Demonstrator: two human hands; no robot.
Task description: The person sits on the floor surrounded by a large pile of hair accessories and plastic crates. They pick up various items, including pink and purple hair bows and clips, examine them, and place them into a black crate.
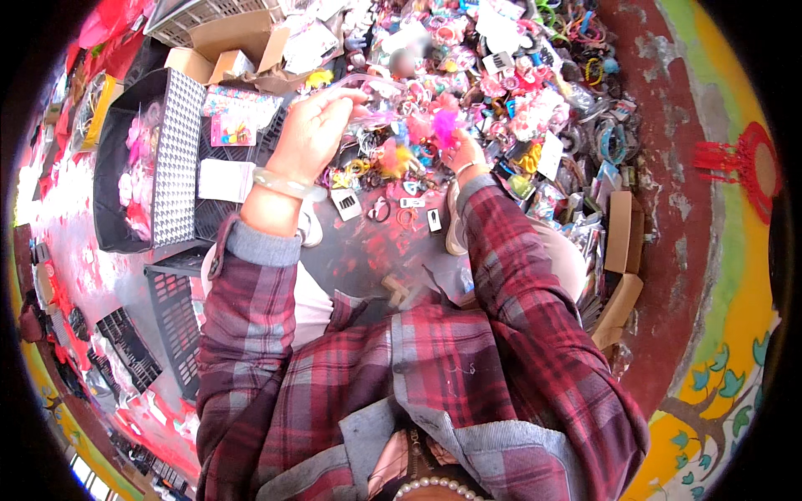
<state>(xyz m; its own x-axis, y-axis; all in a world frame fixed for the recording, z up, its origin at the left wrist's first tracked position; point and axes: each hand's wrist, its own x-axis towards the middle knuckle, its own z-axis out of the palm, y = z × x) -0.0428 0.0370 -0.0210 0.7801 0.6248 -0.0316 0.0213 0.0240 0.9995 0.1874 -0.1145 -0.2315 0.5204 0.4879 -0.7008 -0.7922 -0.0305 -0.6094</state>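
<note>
While the left hand point(313, 134) pinches a clear plastic packet point(368, 83) raised above the red-stained grey floor point(368, 242), the right hand point(462, 154) grips a pink feathered hair clip point(444, 125). Beyond both hands spreads a heap of colourful hair accessories point(501, 83); a black box point(146, 159) sits left of the left hand, a painted wall point(727, 250) far right.

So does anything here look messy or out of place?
Yes: hair accessories lie heaped loose across the floor with stray tags, not in the black box. The left hand holds a clear packet; the right hand reaches into the heap.
</note>
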